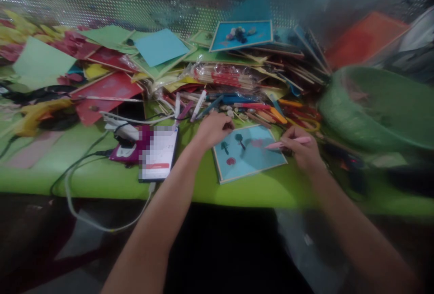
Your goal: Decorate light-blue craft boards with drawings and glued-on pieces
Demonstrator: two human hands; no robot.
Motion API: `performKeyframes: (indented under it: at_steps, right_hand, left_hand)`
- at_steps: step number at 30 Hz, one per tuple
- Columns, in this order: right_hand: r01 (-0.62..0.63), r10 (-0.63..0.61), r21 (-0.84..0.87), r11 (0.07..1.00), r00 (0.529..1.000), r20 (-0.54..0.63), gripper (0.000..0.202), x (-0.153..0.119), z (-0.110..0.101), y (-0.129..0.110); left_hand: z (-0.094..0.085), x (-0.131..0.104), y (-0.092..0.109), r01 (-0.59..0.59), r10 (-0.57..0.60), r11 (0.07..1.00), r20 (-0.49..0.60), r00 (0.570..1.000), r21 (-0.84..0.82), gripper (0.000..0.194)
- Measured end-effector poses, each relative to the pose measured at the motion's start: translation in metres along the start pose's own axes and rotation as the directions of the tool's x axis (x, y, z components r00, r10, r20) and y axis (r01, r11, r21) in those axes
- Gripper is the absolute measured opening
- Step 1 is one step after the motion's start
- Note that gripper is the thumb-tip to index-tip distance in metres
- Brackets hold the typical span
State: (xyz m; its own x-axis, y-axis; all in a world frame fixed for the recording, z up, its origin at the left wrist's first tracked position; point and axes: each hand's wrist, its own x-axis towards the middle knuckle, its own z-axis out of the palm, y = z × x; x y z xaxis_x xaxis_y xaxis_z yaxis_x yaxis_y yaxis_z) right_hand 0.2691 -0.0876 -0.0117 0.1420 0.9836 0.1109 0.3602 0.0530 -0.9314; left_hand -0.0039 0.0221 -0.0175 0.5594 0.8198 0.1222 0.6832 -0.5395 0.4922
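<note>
A blue card with a pale stick frame lies on the green table, bearing dark green shapes, a red round shape and a pink patch. My right hand is closed around a pink marker, whose tip is over the card's right part. At the card's top left corner rests my left hand, fingers bent down; whether they pinch anything is too blurred to tell. Markers, one of them white, lie just beyond my left hand.
A phone and purple power adapter with cables lie left. A green basin stands right. Behind are piled sticks, coloured papers, a framed blue card and orange-handled scissors. The green table's front edge is near me.
</note>
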Motion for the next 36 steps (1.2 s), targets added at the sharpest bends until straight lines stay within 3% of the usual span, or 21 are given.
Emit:
performKeyframes:
  at_steps: [8, 36]
  right_hand:
    - [-0.037, 0.036, 0.005, 0.999, 0.993, 0.113, 0.023, -0.003, -0.001, 0.002]
    - [0.003, 0.015, -0.151, 0.989, 0.993, 0.117, 0.030, -0.003, 0.008, -0.017]
  left_hand:
    - [0.000, 0.000, 0.000, -0.002, 0.002, 1.000, -0.003, 1.000, -0.009, 0.015]
    - [0.002, -0.001, -0.001, -0.010, 0.009, 0.999, -0.023, 1.000, -0.044, 0.016]
